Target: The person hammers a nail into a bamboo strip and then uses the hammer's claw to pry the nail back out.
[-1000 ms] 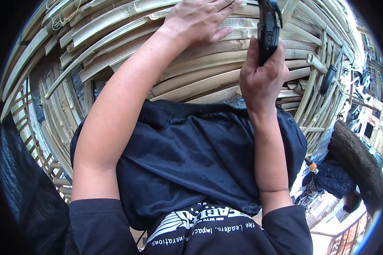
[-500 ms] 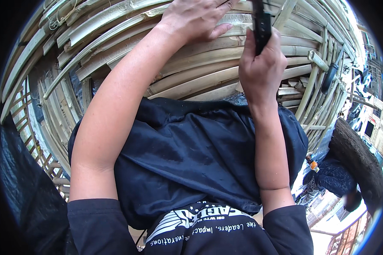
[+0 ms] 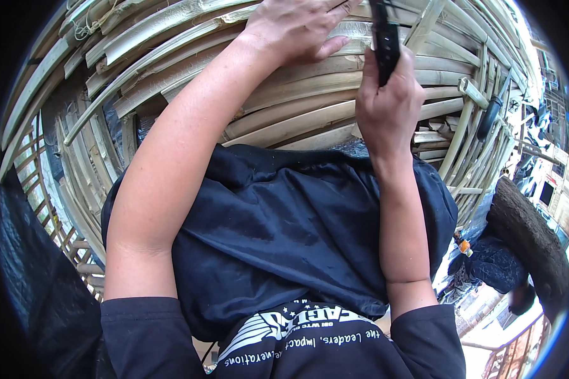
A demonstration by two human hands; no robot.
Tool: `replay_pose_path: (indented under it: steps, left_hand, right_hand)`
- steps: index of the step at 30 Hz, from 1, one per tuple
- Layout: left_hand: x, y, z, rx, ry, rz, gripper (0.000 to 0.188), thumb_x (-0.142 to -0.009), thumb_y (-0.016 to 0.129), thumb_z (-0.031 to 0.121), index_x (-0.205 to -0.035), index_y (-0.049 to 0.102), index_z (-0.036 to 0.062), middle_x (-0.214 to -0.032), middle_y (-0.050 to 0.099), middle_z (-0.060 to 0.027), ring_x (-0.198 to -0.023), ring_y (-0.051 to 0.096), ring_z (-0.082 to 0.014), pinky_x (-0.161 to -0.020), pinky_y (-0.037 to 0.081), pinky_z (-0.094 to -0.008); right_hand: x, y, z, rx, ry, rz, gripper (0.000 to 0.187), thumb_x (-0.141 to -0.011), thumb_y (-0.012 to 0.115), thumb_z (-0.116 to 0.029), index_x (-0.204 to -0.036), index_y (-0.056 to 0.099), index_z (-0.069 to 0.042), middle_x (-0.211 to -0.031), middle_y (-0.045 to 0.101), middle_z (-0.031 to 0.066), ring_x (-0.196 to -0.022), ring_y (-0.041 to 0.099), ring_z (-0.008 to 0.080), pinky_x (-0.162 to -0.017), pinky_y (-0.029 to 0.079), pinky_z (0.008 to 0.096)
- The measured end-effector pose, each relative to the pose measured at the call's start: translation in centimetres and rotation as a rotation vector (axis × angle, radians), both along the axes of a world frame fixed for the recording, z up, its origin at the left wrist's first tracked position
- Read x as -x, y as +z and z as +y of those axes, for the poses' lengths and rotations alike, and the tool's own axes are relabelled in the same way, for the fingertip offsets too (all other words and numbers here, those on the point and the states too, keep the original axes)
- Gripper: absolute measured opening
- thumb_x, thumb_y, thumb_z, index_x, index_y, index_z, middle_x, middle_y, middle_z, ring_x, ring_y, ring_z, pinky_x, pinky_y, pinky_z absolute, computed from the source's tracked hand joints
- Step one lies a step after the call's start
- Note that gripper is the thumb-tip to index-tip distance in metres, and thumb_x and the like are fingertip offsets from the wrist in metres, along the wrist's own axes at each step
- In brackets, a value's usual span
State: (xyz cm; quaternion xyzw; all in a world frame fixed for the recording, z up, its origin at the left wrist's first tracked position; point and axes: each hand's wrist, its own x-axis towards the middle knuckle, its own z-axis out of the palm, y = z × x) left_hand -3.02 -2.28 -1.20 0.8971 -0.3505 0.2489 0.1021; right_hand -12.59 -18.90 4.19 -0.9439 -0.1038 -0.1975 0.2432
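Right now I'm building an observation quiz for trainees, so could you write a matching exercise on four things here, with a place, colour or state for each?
1. Left hand
2. Right hand
3. Thick log
4. Bamboo strips

A. Pale tan
B. Closed around a black tool
C. Dark brown, toward the right rim
D. Thumb out, at the top edge

Pairs: 1-D, 2-B, 3-C, 4-A

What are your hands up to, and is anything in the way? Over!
Right fingers: closed around black tool. Left fingers: over bamboo strips, near the tool, maybe in its way. Tool's far end: out of view.
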Motion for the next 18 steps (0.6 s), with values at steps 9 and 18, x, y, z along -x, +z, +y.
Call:
replay_pose_path:
  steps: [9, 18]
  left_hand:
    - [-0.2, -0.2, 0.4, -0.035, -0.023, 0.036, 0.065, -0.092, 0.060, 0.050, -0.141, 0.059, 0.0060, -0.155, 0.049, -0.0135, -0.149, 0.041, -0.0249, -0.127, 0.010, -0.0612]
    - [0.0, 0.1, 0.4, 0.005, -0.032, -0.003, 0.064, -0.092, 0.062, 0.048, -0.139, 0.060, 0.0048, -0.153, 0.052, -0.0140, -0.148, 0.041, -0.0262, -0.127, 0.012, -0.0612]
  right_hand:
    - [-0.5, -1.6, -0.4, 0.028, 0.026, -0.015, 0.024, -0.099, 0.068, -0.016, -0.117, 0.057, -0.003, -0.082, 0.069, 0.0175, -0.071, 0.070, 0.0405, -0.060, 0.053, 0.0444]
    - [0.4, -0.5, -0.1, -0.090, 0.044, -0.072, 0.024, -0.099, 0.067, -0.015, -0.117, 0.058, -0.003, -0.082, 0.070, 0.0212, -0.076, 0.070, 0.0435, -0.065, 0.053, 0.0485]
